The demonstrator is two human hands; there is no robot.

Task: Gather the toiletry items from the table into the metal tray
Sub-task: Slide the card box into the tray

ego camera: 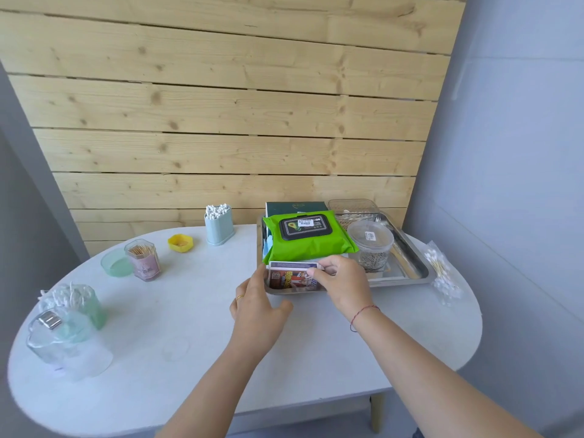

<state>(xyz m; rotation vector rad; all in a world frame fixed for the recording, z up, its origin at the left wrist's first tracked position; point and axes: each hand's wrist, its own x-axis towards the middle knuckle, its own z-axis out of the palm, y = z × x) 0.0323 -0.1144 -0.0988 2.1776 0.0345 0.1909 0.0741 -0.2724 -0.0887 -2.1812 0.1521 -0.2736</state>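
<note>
Toothpick jar [143, 260] is being left on the desk [189, 343], far left. Left hand [256, 306] is being pressed, fingers straight, against the printed box [290, 278]; its top edge is being pinched by the right hand [343, 279], in the metal tray's [407, 270] near-left corner. Judged light, stiff card: best gripped at the ends.

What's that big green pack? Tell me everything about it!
The green pack looks like soft plastic, with a closed black flip lid and a white label on top. It lies tilted on other things in the metal tray, a clear jar beside its right side, a small printed box at its near edge.
</note>
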